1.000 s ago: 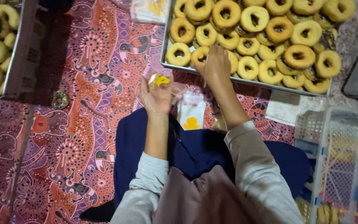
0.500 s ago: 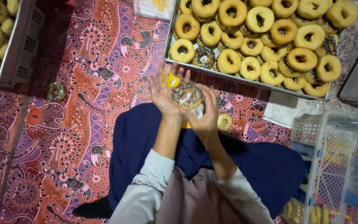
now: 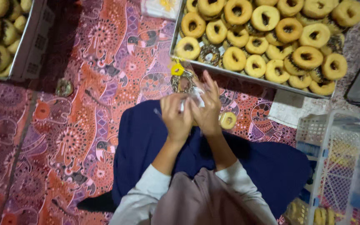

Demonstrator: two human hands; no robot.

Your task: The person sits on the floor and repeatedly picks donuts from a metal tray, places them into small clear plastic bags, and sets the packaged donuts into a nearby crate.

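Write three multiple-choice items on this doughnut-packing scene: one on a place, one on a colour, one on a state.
1. Where is the big tray of doughnuts?
A. ahead of the hands
B. on the lap
C. inside the white basket

2. What colour is the cloth over the lap?
A. green
B. dark blue
C. yellow

3. What are the left hand and right hand doing?
A. resting flat on the mat
B. both holding a clear plastic bag
C. lifting the tray

Answers: 1 A, the tray lies beyond the hands; 2 B, the lap cloth is navy; 3 B, both hands grip the bag together.
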